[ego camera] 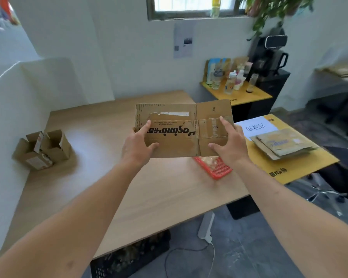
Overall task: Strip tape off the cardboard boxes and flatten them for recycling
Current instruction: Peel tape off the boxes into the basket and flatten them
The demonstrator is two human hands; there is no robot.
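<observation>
Flattened box (184, 130): "#4", upside-down "asimir". White sheet (256, 127): "回收区".

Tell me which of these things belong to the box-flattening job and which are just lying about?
Part of the job:
- flattened box, held by left hand and right hand
- open boxes
- stack of flattened cardboard
- red tray, holding what looks like peeled tape

Just lying about:
- bottles
- coffee machine
- plant

An office: wooden desk (149, 197), swivel chair (333, 189), coffee machine (269, 57).
</observation>
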